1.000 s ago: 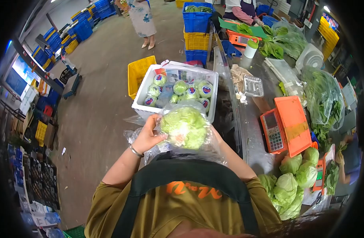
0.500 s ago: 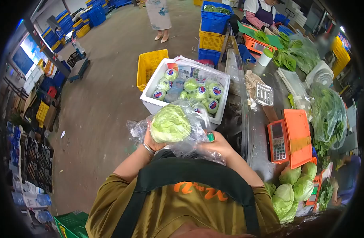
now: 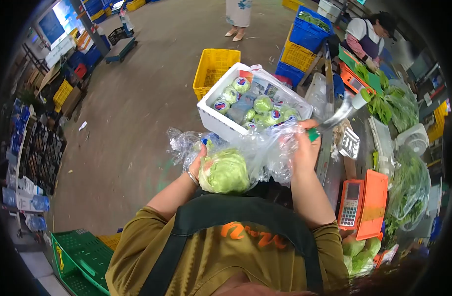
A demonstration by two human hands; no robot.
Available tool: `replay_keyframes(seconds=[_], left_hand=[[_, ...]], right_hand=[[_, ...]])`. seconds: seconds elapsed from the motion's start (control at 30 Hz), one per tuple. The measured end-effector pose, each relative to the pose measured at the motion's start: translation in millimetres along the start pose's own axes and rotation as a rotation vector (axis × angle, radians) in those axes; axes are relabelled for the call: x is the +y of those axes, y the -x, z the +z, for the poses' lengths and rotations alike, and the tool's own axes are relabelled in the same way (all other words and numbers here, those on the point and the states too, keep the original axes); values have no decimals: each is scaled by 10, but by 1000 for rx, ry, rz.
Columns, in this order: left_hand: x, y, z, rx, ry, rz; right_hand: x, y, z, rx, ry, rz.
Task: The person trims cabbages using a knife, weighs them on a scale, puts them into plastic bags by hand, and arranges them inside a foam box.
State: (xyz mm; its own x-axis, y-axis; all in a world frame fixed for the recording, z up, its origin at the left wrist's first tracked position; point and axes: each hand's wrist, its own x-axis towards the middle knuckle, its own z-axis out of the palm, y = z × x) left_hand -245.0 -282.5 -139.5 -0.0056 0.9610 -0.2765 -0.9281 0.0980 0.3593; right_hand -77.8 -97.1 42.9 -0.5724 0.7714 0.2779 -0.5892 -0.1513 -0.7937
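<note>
My left hand [image 3: 195,164] is closed around the left side of a pale green iceberg lettuce [image 3: 226,171], close in front of my apron. Clear plastic wrap [image 3: 271,150] stretches from the lettuce to my right hand [image 3: 306,153], whose fingers grip it. That same hand also holds a knife [image 3: 337,117] by its green handle, the curved blade pointing up and to the right. More crumpled wrap [image 3: 182,148] hangs behind my left hand. Just beyond is a white foam box [image 3: 218,122] with several wrapped, labelled lettuces [image 3: 263,104] inside.
A yellow crate [image 3: 213,74] stands behind the foam box. On the bench at right are an orange scale [image 3: 351,204], a plastic tray [image 3: 349,143] and bagged greens [image 3: 408,187]. A co-worker [image 3: 366,37] handles greens at the far right. A green crate [image 3: 80,256] sits at lower left.
My right hand has moved up and to the right with the knife, drawing the plastic wrap off the lettuce. The lettuce is lower and more of its surface is bare. The view has shifted.
</note>
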Motion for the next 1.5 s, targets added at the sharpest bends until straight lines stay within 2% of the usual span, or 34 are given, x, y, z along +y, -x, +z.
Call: replay_keyframes(seconds=[0.03, 0.17, 0.27, 0.33, 0.37, 0.43, 0.53, 0.63, 0.73, 0.77, 0.87, 0.9, 1.0, 1.2, 1.23, 1.33, 1.5], left_hand=[[9, 42, -25, -22, 129, -16], [-10, 130, -431, -172, 252, 19], [36, 251, -509, -147, 183, 88], [88, 363, -439, -78, 70, 143], [97, 388, -447, -36, 89, 150], [121, 429, -473, 48, 122, 160], [191, 438, -493, 149, 72, 196], [271, 431, -394, 242, -58, 249], [335, 370, -377, 244, -95, 248], [351, 349, -379, 229, -110, 244], [433, 291, -302, 200, -172, 213], [459, 276, -255, 194, -195, 199], [530, 224, -82, 111, -250, 128], [543, 183, 194, 38, -472, -73], [495, 132, 78, 95, -470, -85], [511, 51, 148, 9, -423, -130], [476, -98, 275, 6, -487, -175]], right_hand=[[17, -64, 58, 48, 0, -49], [-10, -533, 135, 298, -26, -162], [257, -877, -78, 296, 176, -296], [907, -1000, -535, 246, 508, -131], [1200, -1009, -703, 217, 674, -48], [1534, -876, -685, -189, 1133, -54], [1771, -851, -497, -161, 989, 104], [1727, -952, -304, -38, 727, 104], [1658, -1003, -274, -324, 1186, 71], [1640, -1009, -287, -519, 1572, -84], [1420, -968, -71, -715, 1744, -76], [1417, -945, -81, -714, 1729, -210], [1327, -877, -63, -690, 1775, -317], [658, -284, -154, -976, 1406, -130], [615, -127, -236, -1005, 1441, -146], [581, 235, -476, -1112, 1501, -204], [498, 474, -619, -1083, 1490, -194]])
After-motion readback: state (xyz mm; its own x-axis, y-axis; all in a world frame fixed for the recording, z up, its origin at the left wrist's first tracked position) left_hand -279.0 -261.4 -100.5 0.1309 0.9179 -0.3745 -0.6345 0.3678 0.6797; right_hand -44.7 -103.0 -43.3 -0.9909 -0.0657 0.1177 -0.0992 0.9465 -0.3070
